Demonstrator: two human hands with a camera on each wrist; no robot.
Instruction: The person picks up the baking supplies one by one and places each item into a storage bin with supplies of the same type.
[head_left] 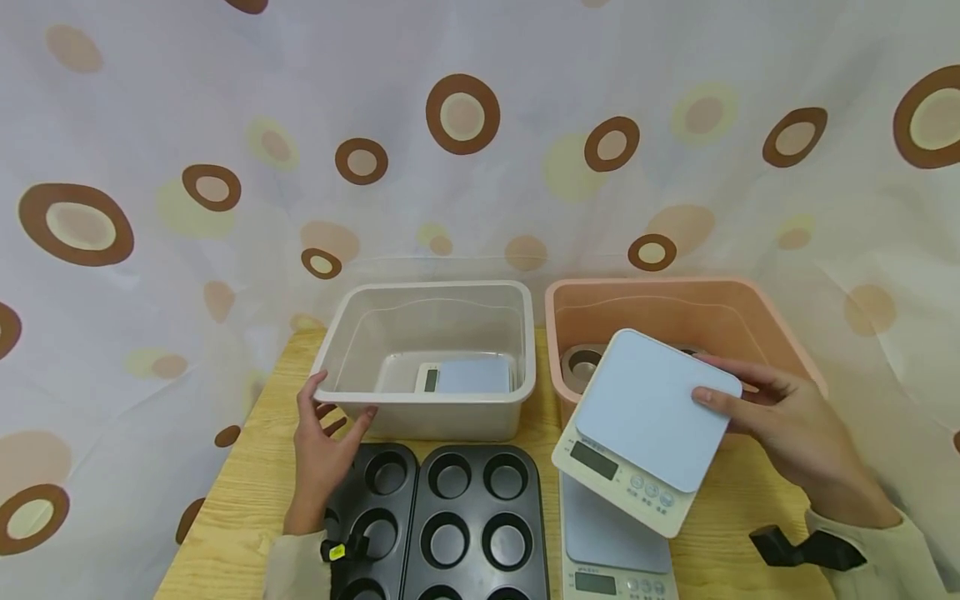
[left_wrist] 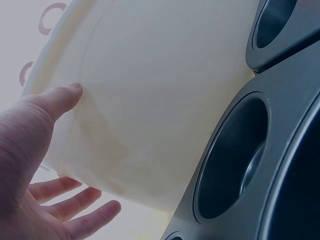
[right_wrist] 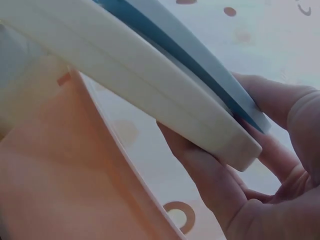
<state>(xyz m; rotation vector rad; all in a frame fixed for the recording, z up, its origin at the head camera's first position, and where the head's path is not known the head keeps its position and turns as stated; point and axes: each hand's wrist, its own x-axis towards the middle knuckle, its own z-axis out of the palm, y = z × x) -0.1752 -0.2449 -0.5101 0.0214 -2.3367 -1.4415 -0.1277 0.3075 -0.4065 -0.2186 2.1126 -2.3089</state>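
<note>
The left hand [head_left: 322, 458] stood at the white bin's [head_left: 435, 417] seven o'clock corner, digits apart, thumb on the outer wall. At the bin's six o'clock lay two pans [head_left: 476, 508] on the table [head_left: 225, 533]; inside, toward five o'clock, sat a small scale [head_left: 472, 375]. Next came the held scale [head_left: 652, 408] — tilted, display toward seven o'clock, partly covering the lower scale [head_left: 615, 529] at its six. Beyond it, at twelve, stood the pink bin [head_left: 660, 308]. The right hand [head_left: 795, 425] was clamped on the held scale's three o'clock corner — thumb on top, fingers beneath.
</note>
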